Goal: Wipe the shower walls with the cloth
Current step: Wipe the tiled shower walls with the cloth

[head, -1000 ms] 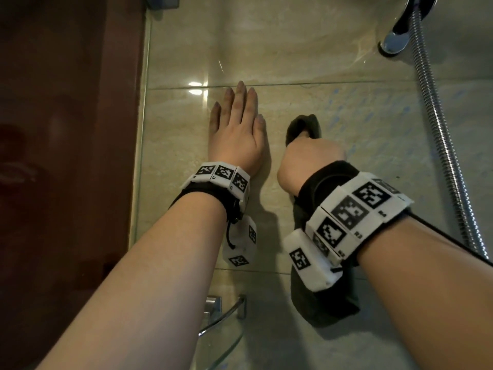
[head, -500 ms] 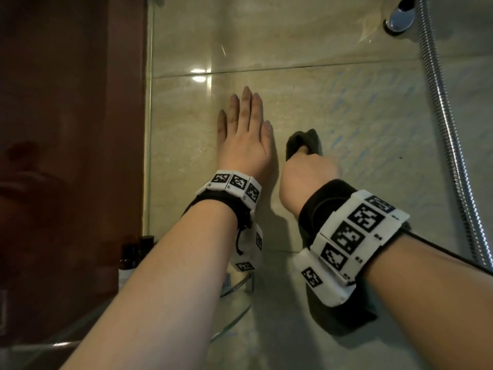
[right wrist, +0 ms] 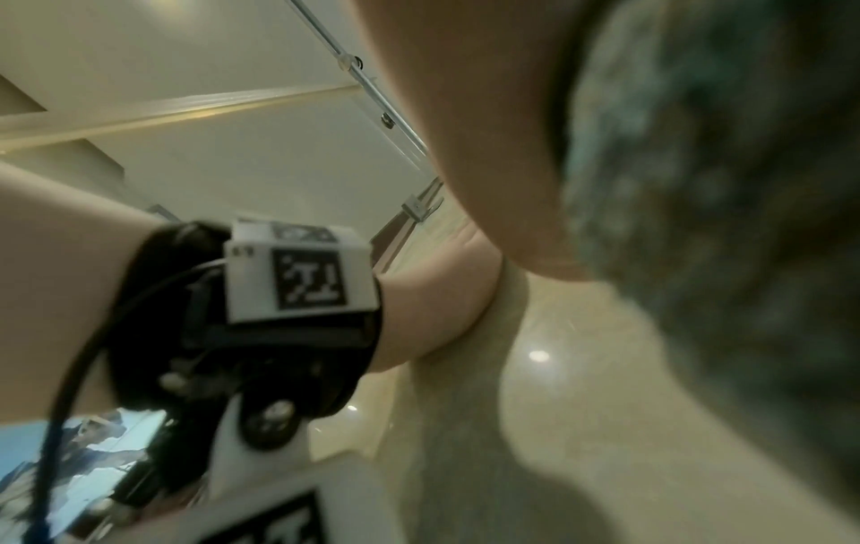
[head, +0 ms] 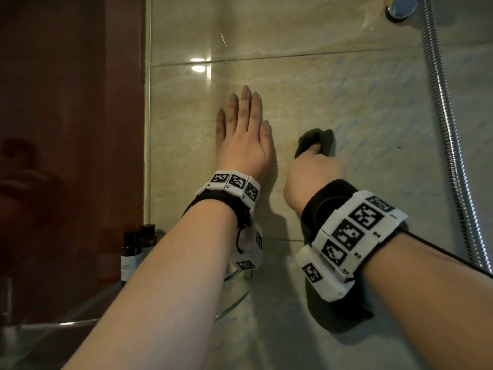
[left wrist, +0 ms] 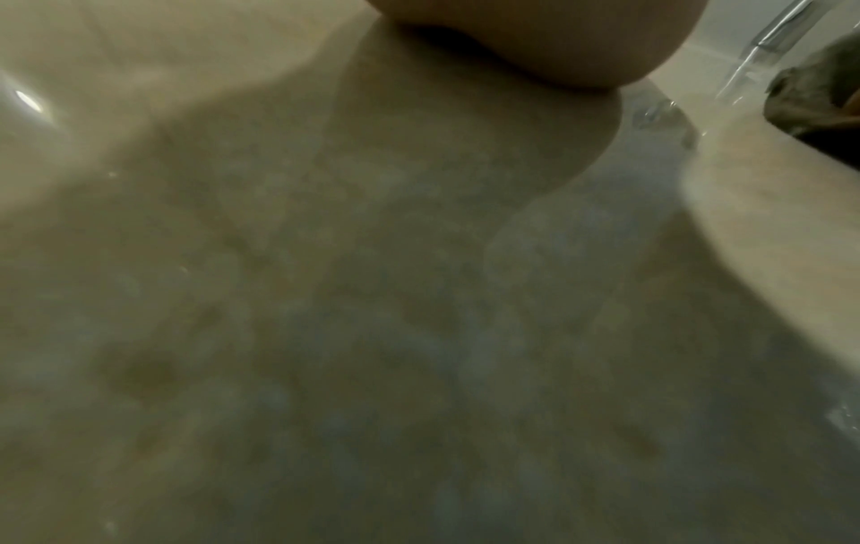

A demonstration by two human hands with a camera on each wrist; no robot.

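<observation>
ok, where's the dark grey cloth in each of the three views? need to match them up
Head: dark grey cloth centre-right, bunched in the right hand against the beige tiled wall, its tail hanging below the wrist.
Left wrist: a dark corner at the upper right edge.
Right wrist: blurred, filling the right side.
Shared landmark: the beige tiled wall; the left hand lies flat on it.
</observation>
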